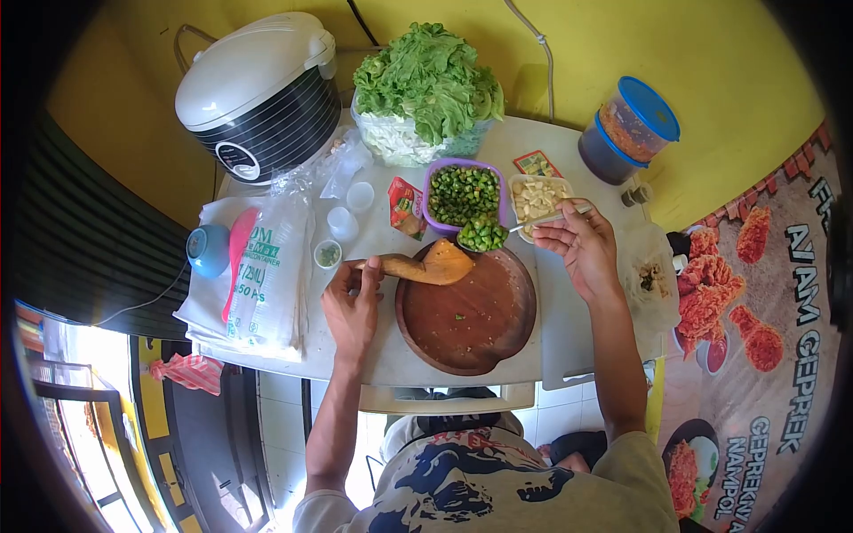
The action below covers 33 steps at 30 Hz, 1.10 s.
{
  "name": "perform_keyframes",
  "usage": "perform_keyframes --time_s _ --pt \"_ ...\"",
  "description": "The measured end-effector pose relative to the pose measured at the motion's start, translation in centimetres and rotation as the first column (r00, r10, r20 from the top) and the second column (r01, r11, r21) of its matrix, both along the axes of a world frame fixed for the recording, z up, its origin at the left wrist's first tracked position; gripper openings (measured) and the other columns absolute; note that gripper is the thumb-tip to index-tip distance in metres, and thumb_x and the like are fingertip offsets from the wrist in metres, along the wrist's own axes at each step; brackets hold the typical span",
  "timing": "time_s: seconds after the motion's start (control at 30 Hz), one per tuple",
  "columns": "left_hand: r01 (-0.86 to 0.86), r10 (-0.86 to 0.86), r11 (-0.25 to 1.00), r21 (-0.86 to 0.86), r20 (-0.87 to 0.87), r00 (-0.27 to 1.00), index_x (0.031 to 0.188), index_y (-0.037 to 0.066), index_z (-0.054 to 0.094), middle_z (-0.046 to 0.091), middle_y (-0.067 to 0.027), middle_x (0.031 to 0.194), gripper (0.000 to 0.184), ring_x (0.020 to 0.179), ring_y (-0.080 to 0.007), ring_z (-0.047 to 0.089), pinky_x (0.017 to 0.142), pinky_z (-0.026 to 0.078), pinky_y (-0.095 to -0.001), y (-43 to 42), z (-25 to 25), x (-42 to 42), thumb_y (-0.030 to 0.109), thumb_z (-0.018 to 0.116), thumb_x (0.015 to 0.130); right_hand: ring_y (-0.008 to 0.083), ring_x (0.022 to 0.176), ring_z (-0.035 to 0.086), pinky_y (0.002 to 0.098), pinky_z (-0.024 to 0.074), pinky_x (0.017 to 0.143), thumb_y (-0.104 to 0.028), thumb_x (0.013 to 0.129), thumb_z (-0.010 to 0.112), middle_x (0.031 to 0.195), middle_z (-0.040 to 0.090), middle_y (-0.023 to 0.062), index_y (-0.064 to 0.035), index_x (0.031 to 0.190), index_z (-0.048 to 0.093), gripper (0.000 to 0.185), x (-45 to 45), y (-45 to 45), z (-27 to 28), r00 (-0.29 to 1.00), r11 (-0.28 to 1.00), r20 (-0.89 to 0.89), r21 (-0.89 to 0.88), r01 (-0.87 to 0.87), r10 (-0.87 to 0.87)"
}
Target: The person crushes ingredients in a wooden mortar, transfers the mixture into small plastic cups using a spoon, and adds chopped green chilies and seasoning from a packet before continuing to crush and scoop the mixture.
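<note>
My left hand [351,302] is wrapped round the handle of a curved wooden pestle [400,267]. The pestle's broad orange-brown head hangs over the far left part of a round wooden mortar [471,320], which holds a few small green bits. My right hand [579,247] pinches the handle of a metal spoon [540,219]. Heaped on the spoon's bowl are chopped green chillies [483,234], just beyond the mortar's far rim. Behind them stands a purple-rimmed tub [503,191] of chopped green chillies, and beside it a container of pale peeled cloves [538,192].
A rice cooker [262,102] and a clear tub of lettuce [431,80] stand at the back. Plastic bags [262,293] carry a pink rice paddle [238,258] and a blue bowl [206,250] on the left. Small cups [342,224] stand nearby; blue-lidded containers [626,129] are back right.
</note>
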State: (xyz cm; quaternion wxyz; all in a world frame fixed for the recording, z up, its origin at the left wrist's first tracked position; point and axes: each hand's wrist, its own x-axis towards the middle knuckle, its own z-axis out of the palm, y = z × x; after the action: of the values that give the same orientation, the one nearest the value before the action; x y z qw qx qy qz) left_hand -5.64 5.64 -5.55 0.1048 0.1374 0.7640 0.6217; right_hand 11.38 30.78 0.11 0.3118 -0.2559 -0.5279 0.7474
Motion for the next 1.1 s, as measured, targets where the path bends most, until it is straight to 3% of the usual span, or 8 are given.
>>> perform_keyframes --time_s 0.07,0.27,0.5,0.7,0.77,1.0,1.1 --pt "-0.005 0.005 1.0 0.006 0.005 1.0 0.093 -0.006 0.068 0.068 -0.01 0.074 0.041 0.066 -0.0128 0.064 0.059 0.057 -0.0292 0.0 -0.1 0.0 0.035 0.066 0.094 0.0293 0.082 0.072 0.0382 0.0611 0.075 -0.02 0.1 0.054 0.091 0.068 0.0228 0.0002 0.109 0.053 0.022 1.3 -0.5 -0.6 0.999 0.999 0.012 -0.035 -0.035 0.036" --pt "-0.015 0.015 1.0 0.001 -0.002 1.0 0.093 -0.005 0.069 0.068 -0.0094 0.073 0.041 0.066 -0.0123 0.064 0.059 0.057 -0.0291 0.1 0.0 0.0 0.035 0.066 0.094 0.0286 0.082 0.072 0.0378 0.0615 0.074 -0.021 0.101 0.054 0.089 0.068 0.0202 -0.0004 0.108 0.053 0.022 4.0 -2.8 -1.0 0.991 0.989 0.069 -0.107 -0.105 0.113" --pt "-0.009 0.009 1.0 -0.003 -0.011 1.0 0.094 -0.005 0.069 0.068 -0.0092 0.073 0.04 0.066 -0.0122 0.064 0.059 0.057 -0.0288 0.1 0.0 0.1 0.035 0.066 0.094 0.0283 0.083 0.072 0.0374 0.0617 0.074 -0.022 0.103 0.051 0.089 0.067 0.0186 -0.0016 0.108 0.052 0.021 4.2 -4.7 -2.6 0.991 0.994 0.095 -0.05 -0.092 0.096" --pt "-0.009 0.009 1.0 -0.003 -0.009 1.0 0.095 -0.005 0.069 0.068 -0.0098 0.074 0.041 0.067 -0.0128 0.064 0.06 0.057 -0.0289 0.0 -0.3 0.0 0.036 0.066 0.094 0.0265 0.084 0.072 0.036 0.0611 0.075 -0.016 0.104 0.047 0.094 0.067 0.0212 0.0011 0.109 0.052 0.019 4.6 -5.4 -3.1 0.985 0.973 0.056 0.155 -0.17 0.164" --pt "-0.006 0.006 1.0 -0.006 -0.004 1.0 0.095 -0.005 0.069 0.068 -0.01 0.074 0.042 0.067 -0.013 0.064 0.06 0.057 -0.0291 0.0 -0.3 0.0 0.037 0.066 0.094 0.0257 0.085 0.072 0.035 0.0605 0.075 -0.01 0.103 0.047 0.098 0.068 0.021 0.0025 0.11 0.054 0.016 5.1 -5.4 -3.3 0.976 0.925 0.041 0.314 -0.215 0.213" --pt "0.003 -0.003 1.0 -0.025 -0.005 1.0 0.096 -0.005 0.069 0.068 -0.0105 0.074 0.043 0.068 -0.0135 0.065 0.061 0.057 -0.0288 -0.2 -0.5 -0.2 0.038 0.065 0.094 0.0237 0.086 0.072 0.0328 0.059 0.078 -0.001 0.101 0.048 0.107 0.069 0.0201 0.0044 0.11 0.061 0.017 6.5 -5.4 -4.1 0.964 0.809 0.007 0.543 -0.227 0.266" --pt "0.007 -0.008 1.0 -0.019 -0.003 1.0 0.097 -0.005 0.068 0.068 -0.0106 0.074 0.044 0.068 -0.0136 0.065 0.061 0.057 -0.0289 0.0 -0.4 -0.1 0.038 0.065 0.094 0.0249 0.083 0.072 0.035 0.0577 0.078 0.005 0.097 0.049 0.11 0.068 0.0234 0.0032 0.108 0.063 0.018 6.9 -5.7 -3.4 0.963 0.725 0.042 0.65 -0.229 0.267"
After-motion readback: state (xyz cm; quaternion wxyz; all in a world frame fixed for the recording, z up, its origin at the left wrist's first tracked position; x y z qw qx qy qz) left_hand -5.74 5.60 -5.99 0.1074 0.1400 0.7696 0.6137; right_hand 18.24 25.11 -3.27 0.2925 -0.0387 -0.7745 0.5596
